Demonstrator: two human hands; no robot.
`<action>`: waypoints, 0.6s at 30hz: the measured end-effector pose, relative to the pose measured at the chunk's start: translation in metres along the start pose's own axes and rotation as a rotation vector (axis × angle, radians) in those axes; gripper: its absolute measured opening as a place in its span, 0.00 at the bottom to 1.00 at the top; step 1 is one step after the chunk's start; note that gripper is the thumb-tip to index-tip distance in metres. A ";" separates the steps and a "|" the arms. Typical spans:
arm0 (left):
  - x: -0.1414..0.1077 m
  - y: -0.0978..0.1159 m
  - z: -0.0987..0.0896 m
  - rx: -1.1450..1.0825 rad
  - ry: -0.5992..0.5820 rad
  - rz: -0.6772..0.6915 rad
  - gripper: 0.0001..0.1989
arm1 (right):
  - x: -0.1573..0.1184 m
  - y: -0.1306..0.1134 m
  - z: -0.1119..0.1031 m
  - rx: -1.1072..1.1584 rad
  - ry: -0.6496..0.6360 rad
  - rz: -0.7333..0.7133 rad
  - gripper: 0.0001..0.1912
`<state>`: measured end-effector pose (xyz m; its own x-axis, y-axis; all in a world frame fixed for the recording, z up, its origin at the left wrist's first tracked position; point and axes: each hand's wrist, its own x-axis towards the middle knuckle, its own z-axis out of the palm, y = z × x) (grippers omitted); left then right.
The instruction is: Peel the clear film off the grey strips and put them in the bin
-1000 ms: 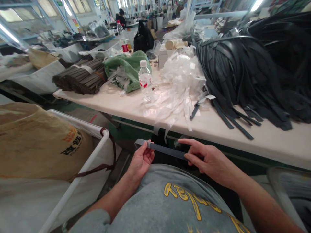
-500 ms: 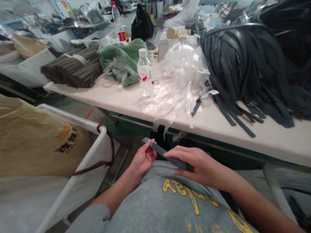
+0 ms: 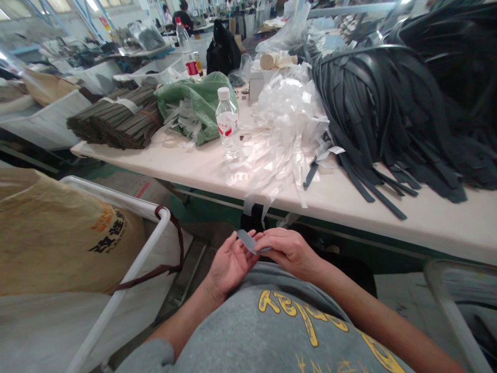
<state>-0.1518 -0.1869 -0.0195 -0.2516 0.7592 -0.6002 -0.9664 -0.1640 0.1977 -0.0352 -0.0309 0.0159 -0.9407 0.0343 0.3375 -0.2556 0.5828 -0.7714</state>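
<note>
Just above my lap, a short grey strip [image 3: 246,242] shows its flat end between my hands. My right hand [image 3: 290,249] pinches it between thumb and fingers, hiding the rest of its length. Palm up, my left hand [image 3: 232,265] lies beneath the strip's end with its fingers spread and loosely curled; the strip passes over the fingers, the thumb beside it. On the table, a heap of dark strips [image 3: 361,109] lies to the right, some ends hanging towards the front edge. A single dark strip piece [image 3: 310,174] rests left of it.
The white table [image 3: 186,165] runs across in front, bearing a water bottle [image 3: 228,127], crumpled clear plastic film [image 3: 289,111], a green sack [image 3: 202,98] and a tied bundle of brown strips [image 3: 116,122]. At left stands a white-framed cart [image 3: 128,269] with a tan sack [image 3: 58,233].
My right hand has slid left along the strip, close to my left hand. My left hand's pinch on the strip's end has loosened, its palm turning up.
</note>
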 end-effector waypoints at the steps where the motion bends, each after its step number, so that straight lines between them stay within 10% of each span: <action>1: 0.003 0.011 -0.003 -0.026 0.039 0.048 0.17 | -0.006 -0.006 -0.010 0.068 -0.047 0.061 0.10; 9: 0.028 0.097 -0.030 -0.047 0.350 0.628 0.12 | -0.063 -0.034 -0.066 0.372 -0.085 0.445 0.21; 18: -0.004 0.047 -0.032 0.877 0.031 0.748 0.20 | -0.026 -0.021 -0.062 0.563 0.284 0.346 0.13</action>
<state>-0.1978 -0.2178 -0.0325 -0.7595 0.6389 -0.1221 -0.2099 -0.0630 0.9757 0.0090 0.0064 0.0571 -0.9139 0.3954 0.0917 -0.1017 -0.0043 -0.9948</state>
